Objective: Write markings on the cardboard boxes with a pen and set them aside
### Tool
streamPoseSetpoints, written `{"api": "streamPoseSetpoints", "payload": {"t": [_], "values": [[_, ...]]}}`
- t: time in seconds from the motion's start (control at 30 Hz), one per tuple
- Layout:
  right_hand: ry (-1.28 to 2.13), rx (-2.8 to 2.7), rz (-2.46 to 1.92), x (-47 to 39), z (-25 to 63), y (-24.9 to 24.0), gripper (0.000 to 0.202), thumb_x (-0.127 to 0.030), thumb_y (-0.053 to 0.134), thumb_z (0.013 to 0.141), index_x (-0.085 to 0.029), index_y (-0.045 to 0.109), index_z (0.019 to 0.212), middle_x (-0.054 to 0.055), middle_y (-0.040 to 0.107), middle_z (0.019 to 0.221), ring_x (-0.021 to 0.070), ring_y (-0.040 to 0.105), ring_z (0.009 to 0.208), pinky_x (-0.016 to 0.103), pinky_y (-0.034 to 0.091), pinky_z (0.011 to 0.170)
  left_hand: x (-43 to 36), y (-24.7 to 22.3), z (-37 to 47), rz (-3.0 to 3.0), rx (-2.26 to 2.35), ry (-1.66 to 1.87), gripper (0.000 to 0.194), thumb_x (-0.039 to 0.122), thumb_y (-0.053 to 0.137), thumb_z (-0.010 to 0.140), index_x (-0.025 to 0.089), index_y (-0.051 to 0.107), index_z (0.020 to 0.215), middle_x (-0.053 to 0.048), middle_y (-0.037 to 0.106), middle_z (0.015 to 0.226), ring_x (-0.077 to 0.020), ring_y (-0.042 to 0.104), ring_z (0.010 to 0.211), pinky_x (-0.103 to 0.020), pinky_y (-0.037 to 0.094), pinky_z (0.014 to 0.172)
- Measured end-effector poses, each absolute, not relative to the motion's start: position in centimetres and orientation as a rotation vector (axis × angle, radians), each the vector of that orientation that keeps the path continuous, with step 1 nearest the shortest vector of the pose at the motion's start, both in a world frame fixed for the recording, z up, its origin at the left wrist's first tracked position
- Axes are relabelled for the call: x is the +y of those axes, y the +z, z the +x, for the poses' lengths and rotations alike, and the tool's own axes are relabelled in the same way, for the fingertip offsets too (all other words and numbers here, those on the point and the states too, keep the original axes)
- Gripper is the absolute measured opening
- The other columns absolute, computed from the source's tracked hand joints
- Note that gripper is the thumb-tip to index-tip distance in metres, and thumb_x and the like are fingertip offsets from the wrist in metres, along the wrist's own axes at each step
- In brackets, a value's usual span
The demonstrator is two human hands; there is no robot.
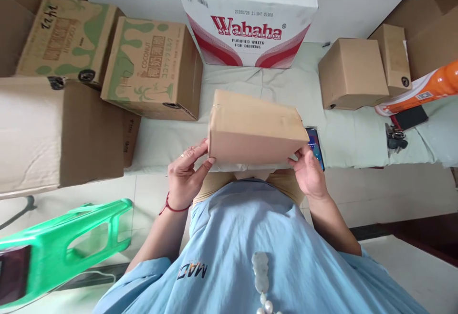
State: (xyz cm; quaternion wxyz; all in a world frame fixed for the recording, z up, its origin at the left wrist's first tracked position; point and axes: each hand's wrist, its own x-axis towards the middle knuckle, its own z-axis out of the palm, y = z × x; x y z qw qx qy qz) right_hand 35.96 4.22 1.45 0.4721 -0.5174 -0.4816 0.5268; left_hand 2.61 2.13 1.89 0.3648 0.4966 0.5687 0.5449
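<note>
A plain brown cardboard box (255, 130) is held up in front of my body, tilted, with its right end a little lower. My left hand (188, 173) grips its lower left corner between thumb and fingers; a red string bracelet is on that wrist. At the lower right corner, my right hand (308, 171) holds the box with its fingertips, some of them hidden under its edge. Behind the box's right end a phone (315, 148) lies on the pale green cloth (157, 147).
Coconut cartons (150, 68) and a large box (86, 132) stand at the left. A white Wahaha carton (250, 23) is at the back. Right: brown boxes (352, 73), an orange bottle (425, 87), keys (396, 138). A green stool (50, 247) is lower left.
</note>
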Motion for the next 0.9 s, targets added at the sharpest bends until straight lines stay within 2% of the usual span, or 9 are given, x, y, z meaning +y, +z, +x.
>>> {"api": "streamPoseSetpoints", "payload": {"t": [0.1,0.23,0.37,0.53,0.63,0.73,0.8,0.9], "values": [[1.421,-0.899,-1.243,3.7,36.0,0.3,0.066,-0.088,0.046,0.102,-0.038,0.075,0.135,0.006,0.079,0.141,0.0291,0.074,0.131,0.046,0.071,0.091,2.0,3.0,2.7,1.529,1.470,1.399,0.035,0.030,0.090,0.091,0.034,0.088,0.126,-0.005,0.085,0.135,-0.0323,0.080,0.129,-0.052,0.062,0.119],[1.414,-0.811,-1.261,3.5,36.4,0.1,0.058,-0.083,0.052,0.103,-0.041,0.073,0.138,0.003,0.080,0.139,0.0284,0.078,0.123,0.047,0.071,0.087,1.7,4.2,3.4,1.652,1.443,1.369,0.034,0.027,0.086,0.095,0.033,0.087,0.129,-0.005,0.083,0.140,-0.0323,0.080,0.129,-0.050,0.065,0.117],[1.405,-0.602,-1.275,3.6,36.5,0.7,0.047,-0.068,0.070,0.095,-0.036,0.079,0.127,0.005,0.082,0.132,0.0284,0.077,0.117,0.044,0.069,0.082,1.7,4.4,3.5,1.793,1.384,1.398,0.045,0.018,0.080,0.100,0.036,0.082,0.141,-0.004,0.080,0.146,-0.0298,0.080,0.131,-0.047,0.065,0.116],[1.414,-0.528,-1.277,3.3,36.7,1.4,0.031,-0.047,0.077,0.082,-0.029,0.081,0.107,0.002,0.082,0.114,0.0244,0.075,0.102,0.037,0.065,0.080,1.7,4.1,3.3,2.063,1.299,1.394,0.061,0.006,0.073,0.101,0.039,0.072,0.153,-0.005,0.079,0.148,-0.0282,0.076,0.136,-0.049,0.065,0.115],[1.430,-0.495,-1.271,3.1,37.0,1.7,0.028,-0.035,0.078,0.074,-0.028,0.081,0.101,0.000,0.081,0.108,0.0202,0.072,0.092,0.032,0.062,0.075,1.5,4.0,3.8,2.191,1.352,1.436,0.065,0.001,0.073,0.099,0.038,0.073,0.152,-0.006,0.083,0.140,-0.0287,0.071,0.137,-0.050,0.063,0.112],[1.451,-0.536,-1.283,2.8,37.6,1.7,0.022,-0.031,0.078,0.073,-0.028,0.080,0.095,-0.001,0.080,0.103,0.0191,0.070,0.088,0.029,0.059,0.072,1.2,3.8,4.4,2.178,1.464,1.465,0.062,0.000,0.075,0.097,0.039,0.076,0.146,-0.006,0.084,0.132,-0.0280,0.069,0.127,-0.047,0.062,0.106],[1.450,-0.602,-1.306,2.4,37.9,1.7,0.023,-0.031,0.078,0.075,-0.028,0.080,0.098,0.000,0.079,0.102,0.0196,0.069,0.087,0.030,0.058,0.072,1.0,3.7,4.4,2.084,1.461,1.467,0.060,0.001,0.073,0.099,0.040,0.078,0.144,-0.006,0.083,0.131,-0.0245,0.072,0.118,-0.042,0.062,0.101],[1.437,-0.748,-1.321,1.5,38.1,1.6,0.042,-0.033,0.079,0.079,-0.032,0.078,0.121,0.001,0.080,0.118,0.0231,0.073,0.104,0.035,0.062,0.086,0.7,3.6,3.5,1.896,1.373,1.428,0.053,0.008,0.072,0.103,0.041,0.078,0.144,-0.005,0.080,0.134,-0.0205,0.076,0.114,-0.036,0.063,0.100]]}}
